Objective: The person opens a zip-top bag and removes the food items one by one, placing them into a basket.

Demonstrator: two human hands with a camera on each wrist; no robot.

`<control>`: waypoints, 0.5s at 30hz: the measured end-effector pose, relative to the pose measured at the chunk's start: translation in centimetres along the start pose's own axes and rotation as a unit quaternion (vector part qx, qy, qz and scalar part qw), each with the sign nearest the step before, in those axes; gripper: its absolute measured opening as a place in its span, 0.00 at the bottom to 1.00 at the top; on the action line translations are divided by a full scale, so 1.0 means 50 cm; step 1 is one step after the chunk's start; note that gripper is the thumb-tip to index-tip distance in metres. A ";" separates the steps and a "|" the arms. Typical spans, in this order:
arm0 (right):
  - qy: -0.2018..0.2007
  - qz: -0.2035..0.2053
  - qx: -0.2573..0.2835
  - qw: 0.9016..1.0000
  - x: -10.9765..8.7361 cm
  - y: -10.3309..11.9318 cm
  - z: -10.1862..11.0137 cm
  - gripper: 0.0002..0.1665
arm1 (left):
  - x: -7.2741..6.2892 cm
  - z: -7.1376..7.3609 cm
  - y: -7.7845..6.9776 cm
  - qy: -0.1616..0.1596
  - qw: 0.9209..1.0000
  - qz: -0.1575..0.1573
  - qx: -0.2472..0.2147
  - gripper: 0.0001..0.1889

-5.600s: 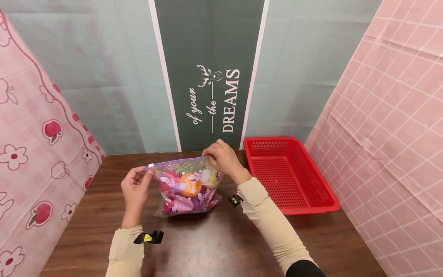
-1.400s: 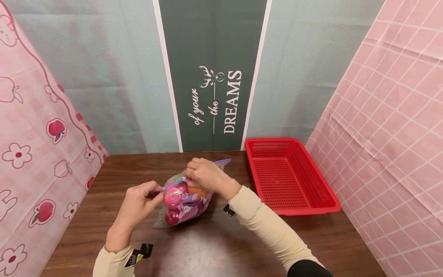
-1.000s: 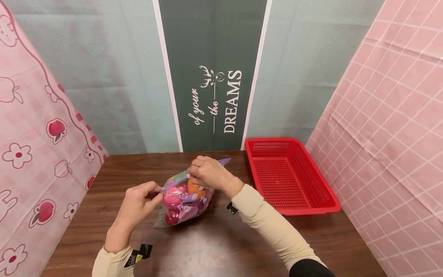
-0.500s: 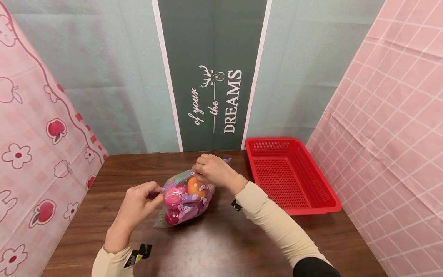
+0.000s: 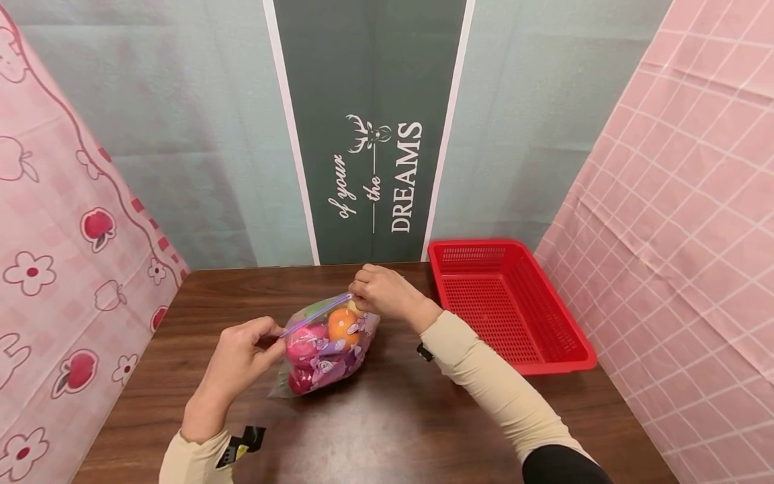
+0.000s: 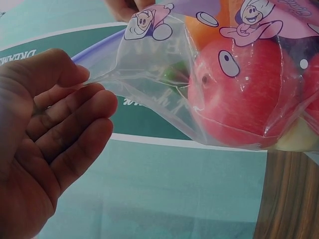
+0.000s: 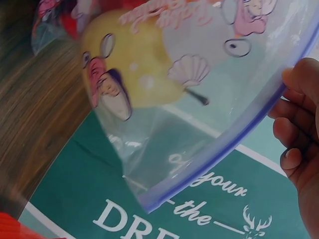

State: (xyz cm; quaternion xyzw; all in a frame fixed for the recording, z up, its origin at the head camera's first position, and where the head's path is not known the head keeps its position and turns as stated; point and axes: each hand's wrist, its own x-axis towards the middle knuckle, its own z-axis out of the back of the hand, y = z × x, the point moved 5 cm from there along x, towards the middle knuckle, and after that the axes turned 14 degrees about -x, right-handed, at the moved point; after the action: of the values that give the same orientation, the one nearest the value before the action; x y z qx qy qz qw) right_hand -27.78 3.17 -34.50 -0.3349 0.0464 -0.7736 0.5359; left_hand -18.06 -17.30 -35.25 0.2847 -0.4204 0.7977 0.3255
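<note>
Left hand (image 5: pixel 244 343) is pinching the zip bag (image 5: pixel 335 363) at the left end of its purple zip strip (image 5: pixel 317 314). Its grip is closing down to film thickness; the lower fingers are bending loosely beneath, per left wrist view. Right hand (image 5: pixel 387 292) is pinching the same strip farther along. That grip is also narrow, thumb and fingers meeting at the strip, with the strip's right end running on past it in right wrist view.

Bag is sitting on the desk (image 5: pixel 363 437), left of the red basket (image 5: pixel 553 306), well apart from it. Clear film with cartoon print is showing the contents: a pink-red fruit (image 5: pixel 305 341), an orange fruit (image 5: pixel 342 326) next to it, a yellow fruit (image 7: pixel 134 64) with a dark stem toward the right end. Something green is showing behind the strip; can't tell what.

A dark green panel (image 5: pixel 369 60) with white lettering is hanging behind the desk.
</note>
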 end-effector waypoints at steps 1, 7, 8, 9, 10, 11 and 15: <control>0.000 -0.001 0.000 1.000 -0.003 -0.003 -0.001 0.03 | 0.000 -0.001 0.000 0.000 1.000 -0.001 -0.002 0.13; 0.000 -0.009 0.000 1.000 -0.025 -0.017 -0.007 0.04 | 0.001 -0.004 -0.002 0.002 1.000 -0.003 -0.006 0.13; -0.001 -0.010 -0.001 1.000 -0.028 -0.019 -0.008 0.04 | 0.001 -0.004 -0.003 0.002 1.000 -0.002 -0.005 0.13; -0.002 -0.012 -0.001 1.000 -0.032 -0.021 -0.009 0.04 | 0.001 -0.005 -0.004 0.002 1.000 -0.001 -0.005 0.13; -0.003 -0.014 -0.001 1.000 -0.036 -0.023 -0.011 0.04 | 0.000 -0.005 -0.004 0.003 1.000 0.001 -0.005 0.13; -0.005 -0.016 -0.001 1.000 -0.040 -0.025 -0.012 0.04 | 0.000 -0.005 -0.005 0.004 1.000 0.003 -0.005 0.13; -0.012 -0.026 -0.001 1.000 -0.057 -0.034 -0.016 0.05 | -0.002 -0.006 -0.008 0.006 1.000 0.008 -0.010 0.13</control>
State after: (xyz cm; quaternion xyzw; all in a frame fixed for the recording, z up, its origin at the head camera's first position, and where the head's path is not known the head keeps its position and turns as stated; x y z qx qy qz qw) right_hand -29.01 6.09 -35.74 -0.3457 0.0325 -0.7830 0.5161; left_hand -17.75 -16.91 -35.26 0.2734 -0.4289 0.7974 0.3247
